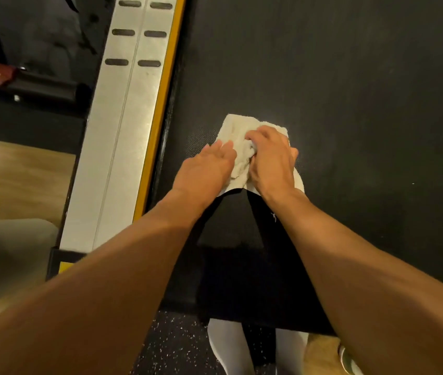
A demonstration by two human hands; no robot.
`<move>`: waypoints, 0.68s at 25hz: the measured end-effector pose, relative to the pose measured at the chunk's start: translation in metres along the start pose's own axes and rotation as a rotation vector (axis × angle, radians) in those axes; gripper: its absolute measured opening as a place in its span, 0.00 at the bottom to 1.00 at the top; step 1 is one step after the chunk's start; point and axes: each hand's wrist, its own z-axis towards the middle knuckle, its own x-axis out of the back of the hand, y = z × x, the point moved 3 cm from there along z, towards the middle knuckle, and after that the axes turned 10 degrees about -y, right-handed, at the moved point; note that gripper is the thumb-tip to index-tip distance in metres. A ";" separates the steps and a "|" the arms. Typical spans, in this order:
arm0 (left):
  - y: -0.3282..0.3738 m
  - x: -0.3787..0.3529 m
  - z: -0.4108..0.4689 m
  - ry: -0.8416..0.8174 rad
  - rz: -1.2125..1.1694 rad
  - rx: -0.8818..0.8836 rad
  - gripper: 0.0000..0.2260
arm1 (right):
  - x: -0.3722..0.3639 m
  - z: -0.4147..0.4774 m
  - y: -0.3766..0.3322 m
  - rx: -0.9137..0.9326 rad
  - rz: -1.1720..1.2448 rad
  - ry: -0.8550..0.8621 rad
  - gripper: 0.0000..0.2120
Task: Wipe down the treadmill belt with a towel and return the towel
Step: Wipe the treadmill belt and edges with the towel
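A small cream towel (235, 129) lies bunched on the black treadmill belt (336, 90), near its left side. My left hand (206, 169) rests flat on the towel's left part with its fingers straight. My right hand (269, 155) is on the towel's right part, its fingers curled into a fold of the cloth. Both forearms reach in from the bottom of the view, and the hands hide the towel's near half.
A silver side rail (123, 125) with dark grip pads and a yellow edge strip (160, 104) runs along the belt's left. Wooden floor (17, 180) lies further left. My dark shorts and white-clad legs (228, 345) stand at the belt's rear end on speckled rubber flooring.
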 end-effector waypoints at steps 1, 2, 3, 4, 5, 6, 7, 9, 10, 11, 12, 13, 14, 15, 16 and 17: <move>-0.002 0.000 -0.002 0.013 -0.013 0.042 0.21 | -0.004 -0.004 0.002 0.062 -0.066 -0.019 0.13; 0.001 -0.002 -0.005 0.023 -0.024 0.090 0.20 | -0.006 -0.009 0.006 0.118 -0.136 -0.040 0.16; 0.007 -0.004 -0.011 0.021 -0.032 0.123 0.19 | -0.009 -0.014 0.009 0.173 -0.228 -0.071 0.18; 0.014 -0.009 -0.017 0.009 -0.033 0.132 0.18 | -0.014 -0.018 0.013 0.221 -0.327 -0.108 0.20; 0.017 -0.014 -0.023 -0.004 -0.027 0.130 0.18 | -0.018 -0.021 0.016 0.241 -0.413 -0.139 0.20; 0.014 -0.016 -0.026 -0.013 -0.029 0.127 0.18 | -0.021 -0.021 0.017 0.251 -0.477 -0.146 0.20; 0.008 -0.014 -0.029 -0.017 -0.043 0.137 0.18 | -0.022 -0.018 0.016 0.248 -0.526 -0.136 0.20; -0.014 -0.005 -0.026 -0.026 -0.044 0.186 0.20 | -0.026 -0.014 0.006 0.183 -0.494 -0.177 0.20; -0.025 -0.001 -0.024 -0.026 -0.009 0.218 0.20 | -0.030 -0.010 -0.002 0.166 -0.430 -0.215 0.20; -0.033 0.000 -0.022 -0.021 0.023 0.241 0.21 | -0.036 -0.008 -0.011 0.174 -0.398 -0.260 0.21; -0.036 -0.001 -0.023 -0.023 0.036 0.251 0.20 | -0.042 -0.011 -0.020 0.192 -0.404 -0.290 0.21; -0.035 -0.004 -0.026 -0.022 0.028 0.254 0.18 | -0.049 -0.015 -0.026 0.221 -0.430 -0.310 0.22; -0.033 -0.007 -0.032 -0.001 0.027 0.256 0.14 | -0.053 -0.023 -0.028 0.269 -0.446 -0.309 0.23; -0.029 -0.009 -0.040 0.022 0.056 0.255 0.11 | -0.052 -0.030 -0.028 0.316 -0.452 -0.318 0.22; -0.023 -0.008 -0.047 0.035 0.122 0.250 0.10 | -0.044 -0.035 -0.025 0.342 -0.404 -0.328 0.20; -0.017 -0.009 -0.050 0.029 0.199 0.232 0.10 | -0.034 -0.038 -0.017 0.340 -0.349 -0.361 0.18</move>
